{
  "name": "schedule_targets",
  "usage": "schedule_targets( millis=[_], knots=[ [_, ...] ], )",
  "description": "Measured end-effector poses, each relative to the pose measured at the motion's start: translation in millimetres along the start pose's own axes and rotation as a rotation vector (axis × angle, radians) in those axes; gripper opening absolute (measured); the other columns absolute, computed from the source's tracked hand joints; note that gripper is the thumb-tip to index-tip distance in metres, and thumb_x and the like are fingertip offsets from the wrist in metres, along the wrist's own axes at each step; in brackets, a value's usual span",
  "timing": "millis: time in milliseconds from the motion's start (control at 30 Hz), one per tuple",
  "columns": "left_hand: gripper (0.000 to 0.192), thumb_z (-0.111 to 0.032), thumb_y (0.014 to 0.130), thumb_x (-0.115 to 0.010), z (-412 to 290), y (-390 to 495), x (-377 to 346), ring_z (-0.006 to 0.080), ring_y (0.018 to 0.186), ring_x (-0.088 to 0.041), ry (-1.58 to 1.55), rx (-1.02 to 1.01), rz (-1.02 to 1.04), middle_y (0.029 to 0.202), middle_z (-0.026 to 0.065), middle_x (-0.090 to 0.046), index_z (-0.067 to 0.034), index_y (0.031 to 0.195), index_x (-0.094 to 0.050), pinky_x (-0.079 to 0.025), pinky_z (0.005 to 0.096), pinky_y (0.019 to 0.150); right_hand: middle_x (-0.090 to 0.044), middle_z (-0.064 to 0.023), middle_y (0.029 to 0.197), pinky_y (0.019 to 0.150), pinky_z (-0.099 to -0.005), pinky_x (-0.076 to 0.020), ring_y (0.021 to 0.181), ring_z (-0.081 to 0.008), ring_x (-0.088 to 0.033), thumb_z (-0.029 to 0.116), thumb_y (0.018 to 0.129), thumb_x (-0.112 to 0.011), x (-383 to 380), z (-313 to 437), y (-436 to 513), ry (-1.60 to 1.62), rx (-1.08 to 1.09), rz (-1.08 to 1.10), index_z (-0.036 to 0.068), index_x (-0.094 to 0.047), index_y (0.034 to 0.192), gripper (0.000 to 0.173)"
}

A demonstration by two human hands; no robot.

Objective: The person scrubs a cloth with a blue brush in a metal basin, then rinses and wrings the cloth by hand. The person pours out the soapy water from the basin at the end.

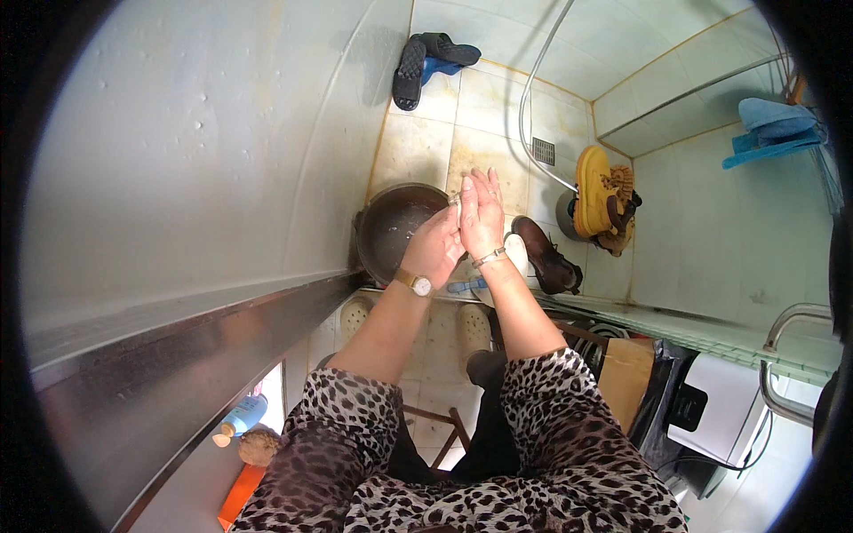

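Observation:
My left hand (433, 245) and my right hand (482, 216) are pressed palm to palm, fingers pointing away from me. A small whitish thing (457, 208) shows at the edge between them; what it is cannot be told. Both hands are over the right rim of a dark round basin (386, 233), which holds some water. Under my right wrist, a whitish shoe or sole (517, 256) is partly covered. Beside it lies a dark brown leather lace-up shoe (543, 253). A blue brush handle (466, 286) rests on the floor between my forearms.
Yellow boots (593, 193) sit on a grey bucket (566, 216), where a shower hose (526, 120) ends. Black slippers (410, 73) and a floor drain (543, 152) are farther off. A glass panel edge (666, 313) with a metal handle (783, 333) is at right. Blue towels (773, 130) hang upper right.

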State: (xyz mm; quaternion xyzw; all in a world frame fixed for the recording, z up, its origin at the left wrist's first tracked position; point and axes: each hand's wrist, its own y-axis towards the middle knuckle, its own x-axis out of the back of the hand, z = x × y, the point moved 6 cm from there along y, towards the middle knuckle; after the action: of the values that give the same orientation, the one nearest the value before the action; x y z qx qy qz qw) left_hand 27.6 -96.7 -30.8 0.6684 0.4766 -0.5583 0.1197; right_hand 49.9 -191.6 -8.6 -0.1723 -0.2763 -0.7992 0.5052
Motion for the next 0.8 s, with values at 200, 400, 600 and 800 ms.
schedule_targets(
  millis=[200, 400, 600, 800],
  knots=[
    [0.022, -0.02, 0.097, -0.046, -16, 2, 12, 0.0149, 0.089, -0.059, 0.069, -0.004, -0.188, 0.098, 0.0054, -0.061, -0.004, 0.107, -0.057, -0.049, 0.0307, 0.079, -0.058, -0.0063, 0.074, 0.051, -0.0236, -0.0438, 0.061, -0.0065, -0.053, 0.019, 0.084, -0.07, -16, -12, -7, 0.739, -0.381, 0.043, 0.0, -0.063, 0.077, 0.021],
    [0.021, -0.017, 0.095, -0.047, -4, 6, 29, 0.0191, 0.09, -0.061, -0.145, -0.018, -0.215, 0.098, 0.0067, -0.063, -0.001, 0.103, -0.057, -0.05, 0.0321, 0.075, -0.052, -0.0082, 0.052, 0.049, -0.0271, -0.0419, 0.047, -0.0154, -0.049, 0.019, 0.081, -0.071, -9, 37, -14, 0.106, 0.156, 0.062, 0.004, -0.054, 0.059, 0.031],
    [0.021, -0.017, 0.093, -0.049, -2, 14, 28, 0.0195, 0.09, -0.061, 0.214, -0.216, 0.288, 0.101, 0.0067, -0.063, -0.004, 0.107, -0.057, -0.05, 0.0317, 0.074, -0.054, -0.0145, 0.055, 0.05, -0.034, -0.044, 0.052, -0.0287, -0.058, 0.017, 0.081, -0.068, -1, 47, -11, 0.041, 0.173, -0.028, 0.006, -0.053, 0.057, 0.03],
    [0.025, -0.021, 0.084, -0.057, 17, 16, 41, 0.0265, 0.09, -0.06, -0.113, 0.012, 0.03, 0.099, 0.0099, -0.063, -0.01, 0.106, -0.058, -0.047, 0.0312, 0.077, -0.054, -0.0163, 0.054, 0.052, -0.0368, -0.0463, 0.048, -0.0324, -0.054, 0.013, 0.083, -0.063, 8, 30, -13, -0.028, -0.098, -0.127, 0.004, -0.053, 0.057, 0.029]
  ],
)
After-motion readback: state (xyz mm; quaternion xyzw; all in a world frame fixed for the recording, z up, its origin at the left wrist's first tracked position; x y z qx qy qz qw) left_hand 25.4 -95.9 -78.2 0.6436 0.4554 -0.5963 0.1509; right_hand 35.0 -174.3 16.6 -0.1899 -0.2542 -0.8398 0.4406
